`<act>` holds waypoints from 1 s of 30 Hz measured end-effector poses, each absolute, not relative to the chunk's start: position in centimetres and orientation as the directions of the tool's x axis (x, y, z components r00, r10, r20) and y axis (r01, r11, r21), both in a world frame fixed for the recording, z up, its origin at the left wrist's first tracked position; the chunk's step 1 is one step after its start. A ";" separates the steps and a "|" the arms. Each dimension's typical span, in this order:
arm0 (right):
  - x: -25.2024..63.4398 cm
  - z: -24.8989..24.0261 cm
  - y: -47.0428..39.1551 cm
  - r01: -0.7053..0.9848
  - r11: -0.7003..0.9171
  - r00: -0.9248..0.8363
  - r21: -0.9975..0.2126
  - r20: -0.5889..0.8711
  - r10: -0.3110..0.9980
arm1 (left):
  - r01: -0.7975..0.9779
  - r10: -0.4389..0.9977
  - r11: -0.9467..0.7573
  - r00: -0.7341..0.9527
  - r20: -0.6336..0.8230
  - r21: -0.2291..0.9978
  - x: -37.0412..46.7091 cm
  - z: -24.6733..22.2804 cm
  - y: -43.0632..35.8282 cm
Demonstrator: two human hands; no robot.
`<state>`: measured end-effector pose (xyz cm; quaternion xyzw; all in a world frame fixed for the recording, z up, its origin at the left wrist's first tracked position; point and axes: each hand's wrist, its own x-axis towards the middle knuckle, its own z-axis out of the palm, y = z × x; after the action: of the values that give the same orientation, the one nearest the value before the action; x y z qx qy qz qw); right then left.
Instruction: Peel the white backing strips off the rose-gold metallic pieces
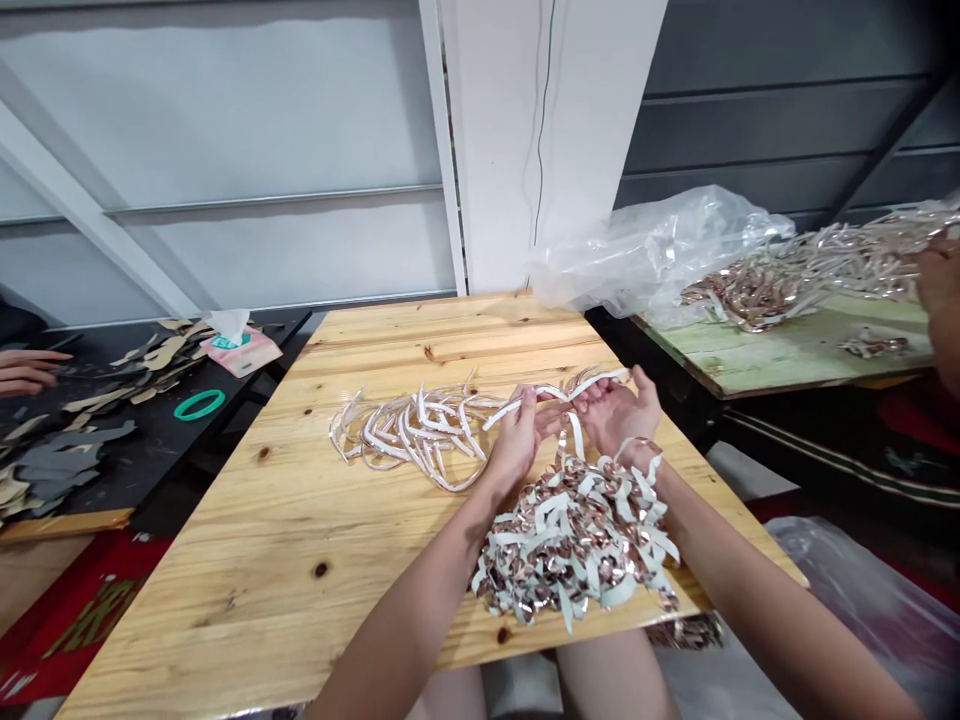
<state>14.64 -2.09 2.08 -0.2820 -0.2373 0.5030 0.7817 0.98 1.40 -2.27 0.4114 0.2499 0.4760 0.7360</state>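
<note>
Above the wooden table (375, 560) both my hands hold one narrow white strip (551, 393) with a shiny edge. My left hand (517, 440) is closed, thumb pressed on the strip's left part. Thumb and fingers of my right hand (619, 412) close on its right part, palm turned up. Between my forearms lies a heap of short rose-gold and white strips (574, 545), a few of them reaching up to my hands. Left of my left hand a loose bunch of longer, curved white strips (424, 425) is spread on the wood.
On a dark table at left are a tissue pack (241, 350), a green ring (199, 404), grey and beige cut pieces (71, 455) and another person's hand (30, 370). At right, clear plastic (660, 250) and more shiny strips (757, 290) lie near another person's hand (941, 290).
</note>
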 end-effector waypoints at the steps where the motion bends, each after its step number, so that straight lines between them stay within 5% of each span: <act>1: 14.7 2.0 -2.1 -0.630 0.325 0.378 -0.706 0.087 0.922 | -0.502 0.917 0.173 0.396 0.048 0.847 0.9 -2.1 1.3; 5: 14.1 1.1 -1.8 -0.223 0.274 0.387 -0.936 0.173 0.906 | -0.483 0.915 0.023 0.364 0.177 0.875 0.4 -1.3 0.6; 8: 13.6 0.5 -1.8 0.064 0.213 0.310 -0.975 0.223 0.924 | -0.425 0.903 -0.024 0.380 0.203 0.905 0.1 -1.1 0.3; 15: 13.8 0.7 -2.8 0.118 0.292 0.212 -0.949 0.311 0.926 | -0.425 0.918 -0.070 0.328 0.225 0.902 0.1 -1.4 0.5; 21: 13.9 0.8 -3.9 0.351 0.425 0.102 -0.834 0.485 0.869 | -0.035 0.873 -0.202 0.447 0.196 0.979 -0.8 -0.6 -0.1; 30: 13.4 0.4 -3.6 0.160 0.368 0.191 -0.916 0.395 0.899 | 0.085 0.762 -0.482 0.533 0.368 0.872 -1.0 -0.4 0.4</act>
<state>13.41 -3.55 0.42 -0.4735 -0.5591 0.3028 0.6095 -0.96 0.42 -0.44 0.7641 0.2771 0.3960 0.4271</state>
